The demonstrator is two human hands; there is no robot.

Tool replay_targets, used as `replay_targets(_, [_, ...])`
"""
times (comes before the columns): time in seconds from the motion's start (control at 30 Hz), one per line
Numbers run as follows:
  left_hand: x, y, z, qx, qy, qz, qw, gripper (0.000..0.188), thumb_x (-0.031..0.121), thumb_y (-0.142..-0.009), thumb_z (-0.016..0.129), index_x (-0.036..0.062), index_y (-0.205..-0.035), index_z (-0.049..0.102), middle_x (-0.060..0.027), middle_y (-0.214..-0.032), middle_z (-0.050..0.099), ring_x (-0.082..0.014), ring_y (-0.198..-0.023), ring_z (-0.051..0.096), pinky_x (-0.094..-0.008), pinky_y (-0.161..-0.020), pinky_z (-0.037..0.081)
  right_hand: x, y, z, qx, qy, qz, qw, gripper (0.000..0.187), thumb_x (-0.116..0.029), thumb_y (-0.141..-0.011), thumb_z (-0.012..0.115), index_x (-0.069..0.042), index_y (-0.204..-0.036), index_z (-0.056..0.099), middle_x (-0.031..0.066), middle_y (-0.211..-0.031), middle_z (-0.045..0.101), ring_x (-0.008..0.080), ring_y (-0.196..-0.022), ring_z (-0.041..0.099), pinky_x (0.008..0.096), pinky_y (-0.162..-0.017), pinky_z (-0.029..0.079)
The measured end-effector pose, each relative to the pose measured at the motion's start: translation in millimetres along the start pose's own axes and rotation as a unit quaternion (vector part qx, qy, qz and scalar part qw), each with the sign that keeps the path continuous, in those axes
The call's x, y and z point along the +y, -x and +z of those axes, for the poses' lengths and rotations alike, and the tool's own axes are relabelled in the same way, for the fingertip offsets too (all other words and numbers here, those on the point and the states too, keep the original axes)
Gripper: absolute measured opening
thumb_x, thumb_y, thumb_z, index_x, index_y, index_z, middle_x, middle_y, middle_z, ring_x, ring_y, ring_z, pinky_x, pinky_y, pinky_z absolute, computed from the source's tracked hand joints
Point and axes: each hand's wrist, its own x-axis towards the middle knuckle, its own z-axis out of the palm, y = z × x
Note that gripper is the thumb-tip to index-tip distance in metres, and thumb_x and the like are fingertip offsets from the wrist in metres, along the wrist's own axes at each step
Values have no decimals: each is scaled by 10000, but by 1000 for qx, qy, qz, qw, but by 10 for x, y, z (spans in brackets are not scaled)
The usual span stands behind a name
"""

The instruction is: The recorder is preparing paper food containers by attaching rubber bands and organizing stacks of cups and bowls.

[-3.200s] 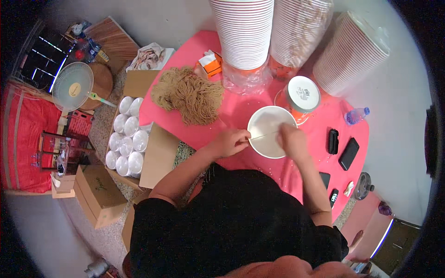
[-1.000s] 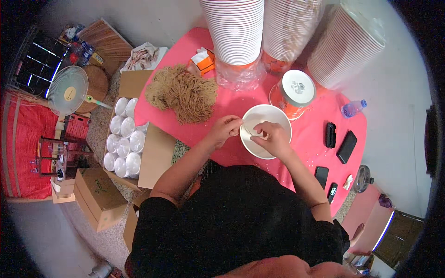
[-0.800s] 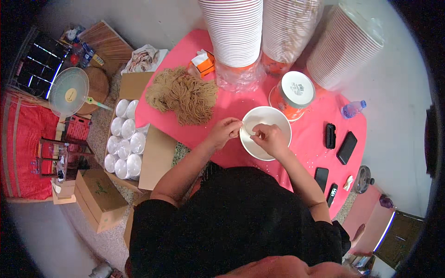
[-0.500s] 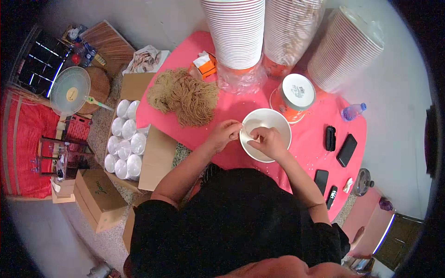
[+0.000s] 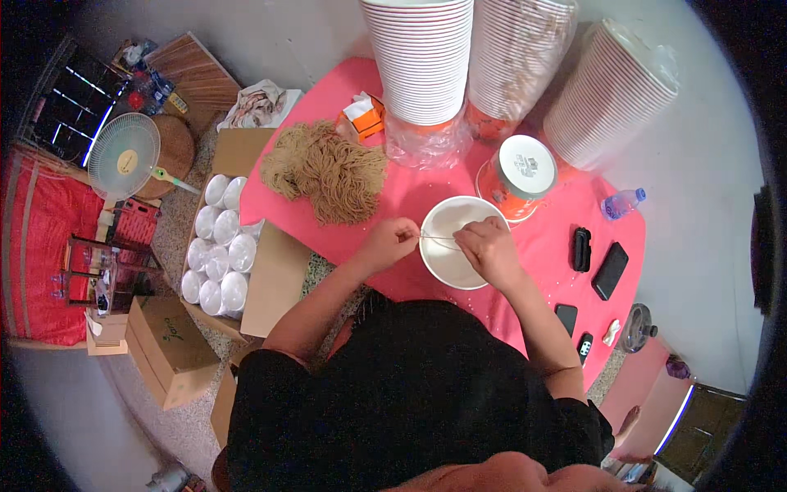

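Note:
A white paper bucket (image 5: 453, 268) stands on the pink-covered table in front of me. Across its mouth runs a thin pale string (image 5: 441, 238), stretched between my two hands. My left hand (image 5: 391, 245) pinches one end at the bucket's left rim. Over the right part of the opening, my right hand (image 5: 490, 248) has its fingers closed on the string's other side. Whether the string is tied to the rim I cannot tell. Left of the bucket lies a heap of tan strings (image 5: 340, 176). Just behind, an orange bucket with a white top face (image 5: 529, 164) stands close by.
Tall stacks of white buckets (image 5: 422, 61) line the back of the pink table (image 5: 549, 230). An orange tissue pack (image 5: 361, 119) lies near them. At right are a water bottle (image 5: 623, 204) and a black phone (image 5: 610, 271). Left of the table stands a carton of wrapped white cups (image 5: 217, 262).
My hands have moved apart, the left drawing left off the rim and the right shifting right. The string now shows taut between them.

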Motion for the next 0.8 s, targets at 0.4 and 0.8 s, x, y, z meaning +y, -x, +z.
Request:
replay_targets(0.4, [123, -14, -23, -34, 114, -72, 990, 127, 138, -815, 581, 31, -879, 605, 15, -747, 559, -67, -693, 505, -226, -624, 410, -27, -405, 241, -62, -42, -54, 996, 82, -175, -735, 603, -96, -747, 624, 54, -782, 605, 215, -747, 588, 359, -762, 415])
replay_targets(0.8, [20, -10, 44, -19, 134, -28, 990, 70, 132, -821, 603, 64, -835, 592, 54, -775, 535, -42, -710, 480, -214, -637, 395, 89, -316, 433, -84, -379, 151, 909, 82, -129, -796, 611, -52, -797, 640, 43, -729, 626, 125, -604, 570, 260, -563, 424])
